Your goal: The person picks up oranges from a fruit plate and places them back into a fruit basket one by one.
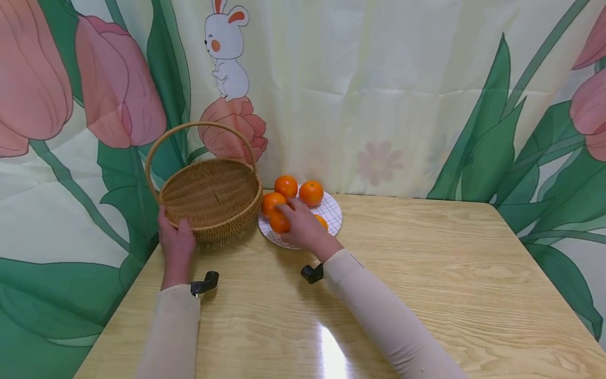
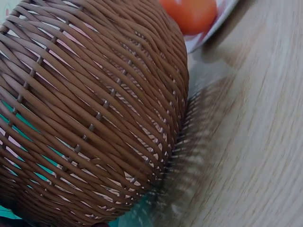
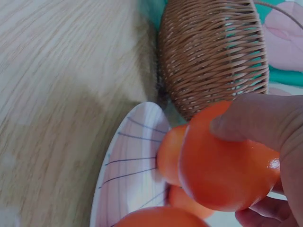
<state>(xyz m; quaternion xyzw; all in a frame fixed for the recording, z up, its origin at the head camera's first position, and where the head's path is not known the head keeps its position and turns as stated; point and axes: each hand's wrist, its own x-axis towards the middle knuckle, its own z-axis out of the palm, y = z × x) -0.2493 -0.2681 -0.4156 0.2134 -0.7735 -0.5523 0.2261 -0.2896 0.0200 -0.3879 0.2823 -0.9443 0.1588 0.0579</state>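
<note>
Four oranges point(image 1: 311, 193) lie on the plate point(image 1: 335, 215); over it the right hand point(image 1: 305, 225) grips a fifth orange point(image 1: 278, 221). The left hand point(image 1: 178, 243) holds the basket point(image 1: 236, 223); no orange shows inside, so work seems barely begun.

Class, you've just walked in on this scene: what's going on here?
A person is at work at a table. The left hand holds a wicker basket by its rim, while the right hand grips one orange fruit at the plate beside it. Four more fruits show on the plate. Whether the gripped fruit is clear of the plate is hard to tell.
</note>
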